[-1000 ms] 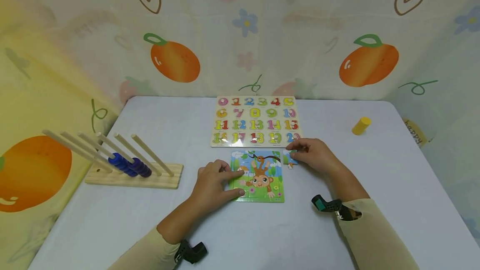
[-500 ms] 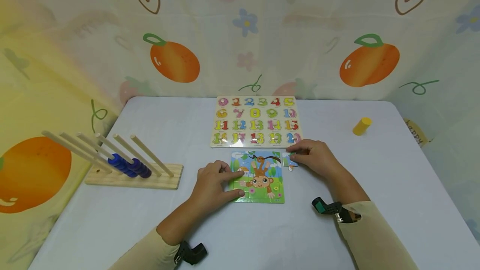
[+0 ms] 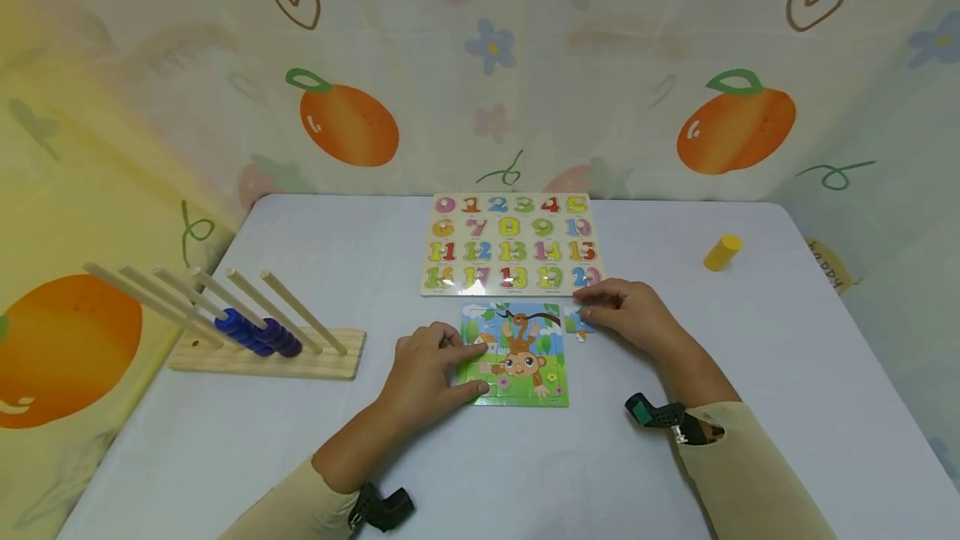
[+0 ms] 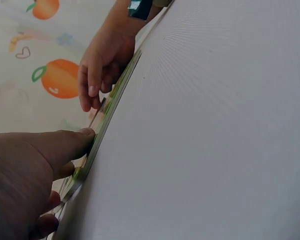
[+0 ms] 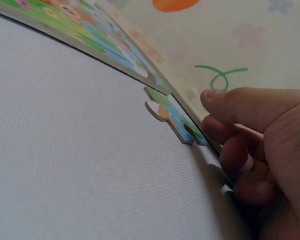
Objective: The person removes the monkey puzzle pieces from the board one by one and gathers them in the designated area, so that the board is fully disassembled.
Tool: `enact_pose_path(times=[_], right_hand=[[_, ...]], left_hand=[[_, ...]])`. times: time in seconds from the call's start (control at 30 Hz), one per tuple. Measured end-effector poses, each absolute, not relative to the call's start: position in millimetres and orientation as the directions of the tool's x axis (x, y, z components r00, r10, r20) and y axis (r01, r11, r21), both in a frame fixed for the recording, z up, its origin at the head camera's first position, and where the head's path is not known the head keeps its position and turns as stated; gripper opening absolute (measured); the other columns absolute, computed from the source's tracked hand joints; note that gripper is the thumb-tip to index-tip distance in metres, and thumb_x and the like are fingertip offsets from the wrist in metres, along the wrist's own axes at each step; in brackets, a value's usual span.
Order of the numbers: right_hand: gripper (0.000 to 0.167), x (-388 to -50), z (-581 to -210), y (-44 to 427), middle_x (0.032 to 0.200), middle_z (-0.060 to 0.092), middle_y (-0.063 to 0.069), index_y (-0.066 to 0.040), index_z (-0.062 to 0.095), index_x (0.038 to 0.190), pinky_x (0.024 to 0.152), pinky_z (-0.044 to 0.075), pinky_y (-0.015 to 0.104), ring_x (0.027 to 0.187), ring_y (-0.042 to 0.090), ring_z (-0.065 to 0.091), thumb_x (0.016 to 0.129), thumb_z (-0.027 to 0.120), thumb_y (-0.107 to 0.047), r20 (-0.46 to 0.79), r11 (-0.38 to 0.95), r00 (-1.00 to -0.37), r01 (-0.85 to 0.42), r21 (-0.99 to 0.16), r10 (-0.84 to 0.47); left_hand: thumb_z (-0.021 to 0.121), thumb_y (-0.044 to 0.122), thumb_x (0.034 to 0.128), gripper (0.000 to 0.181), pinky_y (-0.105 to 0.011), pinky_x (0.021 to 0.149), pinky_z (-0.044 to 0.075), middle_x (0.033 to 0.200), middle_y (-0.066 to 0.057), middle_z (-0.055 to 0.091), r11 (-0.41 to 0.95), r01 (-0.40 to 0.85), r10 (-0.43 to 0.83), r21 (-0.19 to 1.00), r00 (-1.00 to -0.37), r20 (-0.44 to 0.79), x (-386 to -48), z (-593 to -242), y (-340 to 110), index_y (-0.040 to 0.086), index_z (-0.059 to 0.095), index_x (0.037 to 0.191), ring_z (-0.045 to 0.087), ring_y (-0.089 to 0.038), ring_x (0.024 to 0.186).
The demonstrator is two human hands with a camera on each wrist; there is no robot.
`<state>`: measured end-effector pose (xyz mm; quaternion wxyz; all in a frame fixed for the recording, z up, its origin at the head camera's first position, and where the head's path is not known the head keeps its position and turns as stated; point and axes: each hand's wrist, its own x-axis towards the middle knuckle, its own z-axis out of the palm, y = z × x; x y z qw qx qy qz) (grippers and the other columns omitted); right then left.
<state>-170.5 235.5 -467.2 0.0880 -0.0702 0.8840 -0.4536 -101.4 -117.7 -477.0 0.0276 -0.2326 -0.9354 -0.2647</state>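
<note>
In the head view, a square monkey jigsaw puzzle (image 3: pixel 517 361) lies on the white table. My left hand (image 3: pixel 427 369) rests at its left side, with thumb and forefinger stretched onto its surface. The left wrist view shows the thumb (image 4: pixel 70 145) on top of the puzzle's edge (image 4: pixel 117 90). A loose puzzle piece (image 5: pixel 177 117) lies flat just right of the puzzle's upper right corner. My right hand (image 3: pixel 630 315) is beside this piece, fingers loosely bent. Its thumb and forefinger are at the piece's right end; whether they touch it is unclear.
A wooden number board (image 3: pixel 512 242) stands behind the puzzle, near the patterned cloth backdrop (image 3: pixel 495 107). At left is a wooden peg rack (image 3: pixel 270 363) with blue beads (image 3: pixel 243 330) and tall rods. A yellow cylinder (image 3: pixel 723 252) sits at the back right.
Almost nothing moves. The right hand shifts very slightly beside the loose puzzle piece, and the left hand stays on the puzzle.
</note>
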Motion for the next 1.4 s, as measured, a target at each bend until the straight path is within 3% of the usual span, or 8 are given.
enact_pose_path(times=[0.23, 0.47, 0.63, 0.87, 1.13, 1.4], right_hand=[[0.026, -172.3, -469.5, 238.9, 0.116, 0.073, 0.006, -0.011, 0.080, 0.123, 0.074, 0.046, 0.029, 0.089, 0.025, 0.055, 0.100, 0.079, -0.024, -0.098, 0.526, -0.972, -0.030, -0.850, -0.213], [0.024, -171.1, -466.0, 239.2, 0.114, 0.072, 0.007, -0.008, 0.080, 0.123, 0.070, 0.047, 0.027, 0.087, 0.025, 0.056, 0.103, 0.074, -0.020, -0.093, 0.478, -0.971, -0.023, -0.878, -0.219], [0.025, -171.7, -464.0, 238.8, 0.109, 0.071, 0.009, -0.003, 0.078, 0.124, 0.066, 0.049, 0.027, 0.081, 0.024, 0.057, 0.103, 0.073, -0.016, -0.085, 0.428, -0.962, -0.035, -0.903, -0.258], [0.026, -172.7, -462.5, 237.2, 0.106, 0.070, 0.010, -0.005, 0.077, 0.125, 0.066, 0.050, 0.027, 0.078, 0.024, 0.058, 0.103, 0.073, -0.018, -0.123, 0.404, -0.955, 0.003, -0.915, -0.271], [0.030, -174.8, -452.9, 227.8, 0.112, 0.068, 0.011, -0.004, 0.076, 0.127, 0.064, 0.047, 0.027, 0.076, 0.021, 0.055, 0.103, 0.074, -0.021, -0.101, 0.359, -0.948, -0.015, -0.933, -0.302], [0.032, -180.7, -443.0, 206.7, 0.113, 0.073, 0.010, 0.000, 0.074, 0.129, 0.068, 0.047, 0.025, 0.081, 0.018, 0.054, 0.104, 0.072, -0.019, -0.080, 0.284, -0.933, -0.024, -0.959, -0.350]], left_hand=[[0.088, 0.041, 0.0860, 0.041, -0.044, 0.087, 0.039, 0.110, 0.005, 0.063, 0.741, 0.526, 0.482, 0.417, -0.849, 0.215, -98.7, -474.1, -115.2, 0.025, 0.082, 0.123, 0.056, -0.018, 0.101], [0.087, 0.036, 0.0866, 0.031, -0.041, 0.085, 0.039, 0.107, 0.006, 0.066, 0.705, 0.555, 0.493, 0.441, -0.831, 0.256, -97.3, -472.3, -110.7, 0.024, 0.083, 0.116, 0.056, -0.016, 0.099], [0.086, 0.037, 0.0889, 0.033, -0.040, 0.083, 0.038, 0.107, 0.005, 0.065, 0.708, 0.548, 0.489, 0.446, -0.836, 0.250, -97.3, -473.6, -105.2, 0.024, 0.082, 0.119, 0.055, -0.016, 0.098], [0.085, 0.043, 0.0903, 0.038, -0.039, 0.083, 0.037, 0.107, 0.004, 0.064, 0.714, 0.546, 0.488, 0.439, -0.837, 0.247, -97.7, -472.5, -98.2, 0.023, 0.081, 0.122, 0.053, -0.015, 0.095], [0.085, 0.040, 0.0909, 0.041, -0.038, 0.082, 0.037, 0.104, 0.005, 0.059, 0.710, 0.560, 0.514, 0.428, -0.827, 0.228, -102.2, -470.3, -93.7, 0.023, 0.079, 0.128, 0.048, -0.015, 0.092], [0.086, 0.038, 0.0902, 0.041, -0.038, 0.082, 0.037, 0.105, 0.004, 0.060, 0.698, 0.553, 0.510, 0.456, -0.830, 0.226, -102.8, -476.2, -93.1, 0.024, 0.080, 0.129, 0.046, -0.014, 0.089]])
